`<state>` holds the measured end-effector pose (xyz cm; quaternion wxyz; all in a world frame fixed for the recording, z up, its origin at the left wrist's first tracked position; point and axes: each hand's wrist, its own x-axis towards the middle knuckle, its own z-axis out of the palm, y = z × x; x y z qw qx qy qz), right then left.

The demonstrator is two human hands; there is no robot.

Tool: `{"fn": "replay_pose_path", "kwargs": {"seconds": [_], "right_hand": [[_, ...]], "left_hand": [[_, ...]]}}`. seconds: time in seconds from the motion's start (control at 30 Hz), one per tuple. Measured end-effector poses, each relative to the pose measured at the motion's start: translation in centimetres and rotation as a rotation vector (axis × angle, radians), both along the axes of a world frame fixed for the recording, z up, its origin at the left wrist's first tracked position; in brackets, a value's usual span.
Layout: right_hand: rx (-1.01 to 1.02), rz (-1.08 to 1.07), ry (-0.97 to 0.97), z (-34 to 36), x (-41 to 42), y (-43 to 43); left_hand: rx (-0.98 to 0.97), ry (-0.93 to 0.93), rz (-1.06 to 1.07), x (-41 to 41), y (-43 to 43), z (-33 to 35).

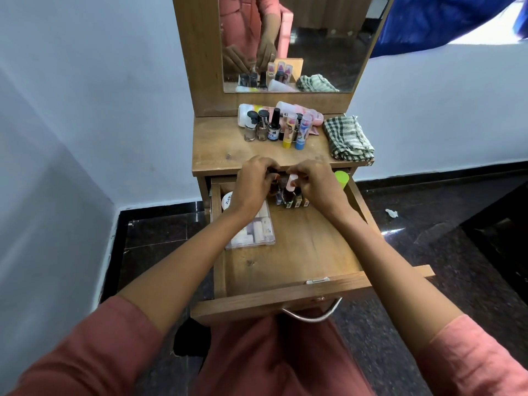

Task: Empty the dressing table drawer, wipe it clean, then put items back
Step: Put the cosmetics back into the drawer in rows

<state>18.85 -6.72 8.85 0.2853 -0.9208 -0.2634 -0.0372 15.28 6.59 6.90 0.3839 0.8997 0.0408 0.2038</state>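
Observation:
The wooden drawer (297,250) is pulled out towards me. Both hands reach into its far end, over a row of small nail polish bottles (291,200). My left hand (254,184) is closed on dark little bottles. My right hand (314,182) pinches a bottle with a pale pink cap (292,181). A clear plastic box (254,230) of small tubes lies at the drawer's left side, with a white jar (227,200) behind it. A green cap (341,178) shows at the far right corner. On the tabletop (223,150) stand several bottles and lipsticks (281,127).
A folded green-checked cloth (347,138) lies on the tabletop's right side. A mirror (294,41) rises behind the table. White walls close in on the left, the floor is dark tile, and a scrap of paper (391,212) lies on it at right. The drawer's metal handle (313,314) points at my lap.

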Motion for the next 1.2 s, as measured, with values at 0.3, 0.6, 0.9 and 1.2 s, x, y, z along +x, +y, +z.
{"fn": "replay_pose_path", "kwargs": {"seconds": [0.3, 0.6, 0.9, 1.2], "right_hand": [[-0.062, -0.009, 0.105, -4.2, -0.4, 0.1], [-0.04, -0.02, 0.137, -5.6, -0.3, 0.9], [-0.009, -0.031, 0.159, -6.0, 0.1, 1.2], [-0.021, -0.035, 0.163, -6.1, 0.0, 1.0]], "left_hand": [[0.049, 0.155, -0.013, 1.1, -0.4, -3.4], [0.061, 0.147, -0.002, 1.8, -0.9, -4.5], [0.0, 0.093, -0.017, 1.8, -0.7, -5.0], [-0.025, 0.099, -0.029, 1.5, -0.5, -5.2]]}}
